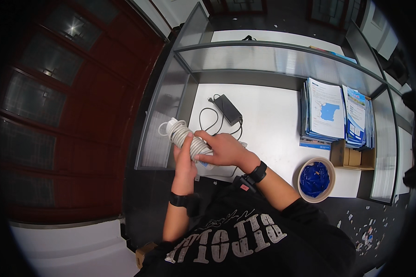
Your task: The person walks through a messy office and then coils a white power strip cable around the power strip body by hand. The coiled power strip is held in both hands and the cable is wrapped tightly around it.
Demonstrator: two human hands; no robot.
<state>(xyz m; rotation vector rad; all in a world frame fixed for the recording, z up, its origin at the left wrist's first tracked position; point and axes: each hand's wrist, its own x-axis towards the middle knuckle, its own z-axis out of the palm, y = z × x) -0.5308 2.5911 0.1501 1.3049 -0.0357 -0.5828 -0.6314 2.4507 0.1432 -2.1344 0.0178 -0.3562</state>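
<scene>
A white power strip wrapped in many turns of its own white cable (186, 136) is held in front of me, above the desk's left front part. My left hand (185, 159) grips the bundle from below and the side, its thumb up along the coils. My right hand (223, 149) closes over the bundle's near end, fingers and thumb on the coils. A loop of cable and a white end stick out at the far left. Beyond my hands a black power adapter (228, 109) lies on the white desk (270, 117), its thin black cable looping beside it.
Stacks of printed brochures (326, 110) stand at the desk's right, behind an open cardboard box (353, 157). A round bin with a blue liner (316, 180) is at the right front. Grey-framed partitions (242, 59) border the desk. Paper scraps (367, 239) litter the floor.
</scene>
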